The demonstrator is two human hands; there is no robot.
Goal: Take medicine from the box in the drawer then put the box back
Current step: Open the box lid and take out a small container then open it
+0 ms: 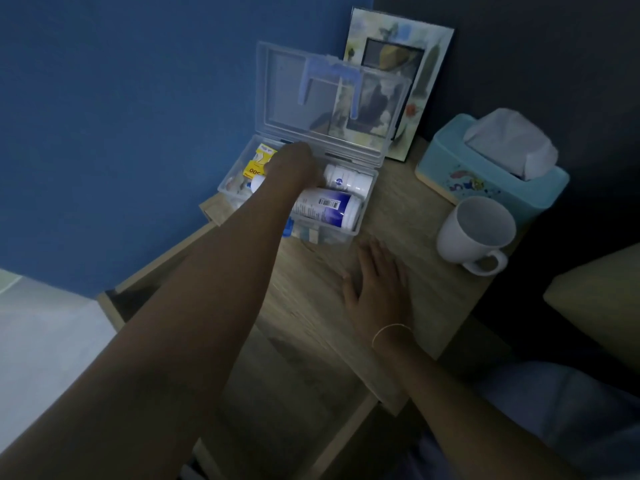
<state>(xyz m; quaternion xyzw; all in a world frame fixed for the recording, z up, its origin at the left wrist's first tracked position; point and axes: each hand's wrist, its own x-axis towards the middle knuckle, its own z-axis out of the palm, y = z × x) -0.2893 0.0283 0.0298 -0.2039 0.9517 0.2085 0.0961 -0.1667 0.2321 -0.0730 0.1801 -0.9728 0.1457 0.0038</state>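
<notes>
Box (349, 233), clear thin plastic, light, lid up on tabletop (398, 216): your left hand (291, 161) reaches inside, grip unreadable; right hand (377, 289) lies flat, fingers spread; lift it by both end walls.

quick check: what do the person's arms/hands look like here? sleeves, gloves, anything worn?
Both forearms are bare as far as the frame shows, with no sleeves. No gloves on either hand. The right hand shows no rings, and a thin, light band circles its wrist. The left hand is seen from behind in dim light, fingers hidden, so rings there cannot be told. No watch is visible.
</notes>
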